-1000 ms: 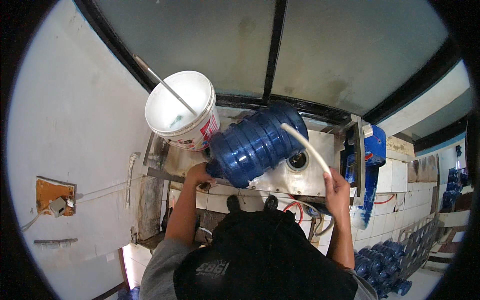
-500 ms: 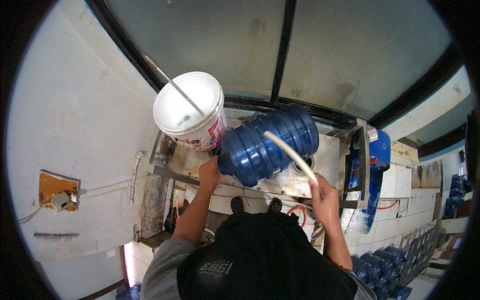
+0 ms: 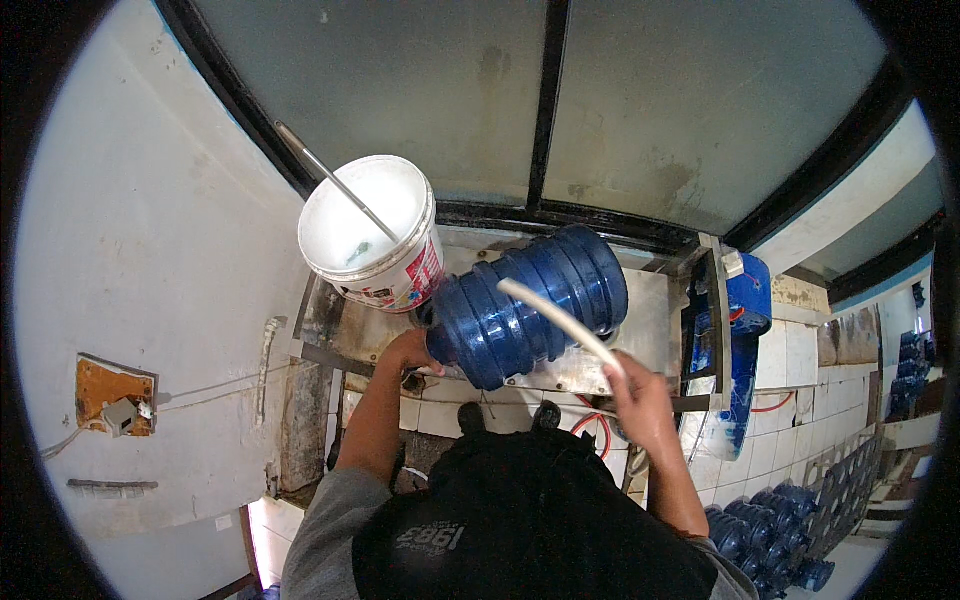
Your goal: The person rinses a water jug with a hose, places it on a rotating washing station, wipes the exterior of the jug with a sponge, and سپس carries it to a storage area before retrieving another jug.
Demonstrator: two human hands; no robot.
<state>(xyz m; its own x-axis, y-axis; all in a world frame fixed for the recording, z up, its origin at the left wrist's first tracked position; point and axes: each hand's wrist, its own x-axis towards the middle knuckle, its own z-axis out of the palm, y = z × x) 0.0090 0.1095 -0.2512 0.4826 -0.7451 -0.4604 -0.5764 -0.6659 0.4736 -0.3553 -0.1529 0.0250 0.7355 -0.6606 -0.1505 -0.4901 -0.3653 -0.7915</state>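
Observation:
A large blue ribbed water jug lies on its side across a metal counter, its neck toward me at the left. My left hand is closed at the jug's neck end, with some fingers hidden behind it. In my right hand is a cream-coloured hose, gripped between closed fingers. The hose's free end slants up and left in front of the jug's ribs; whether it touches the jug I cannot tell.
A white bucket with a metal rod leaning in it stands left of the jug. Behind the counter are dark-framed frosted panes. A blue container is beyond the counter's right frame. Several blue jugs sit at lower right.
The hose and my right hand have shifted slightly left and down in the picture. My left hand stays at the jug's neck, and the whole view has shifted a little.

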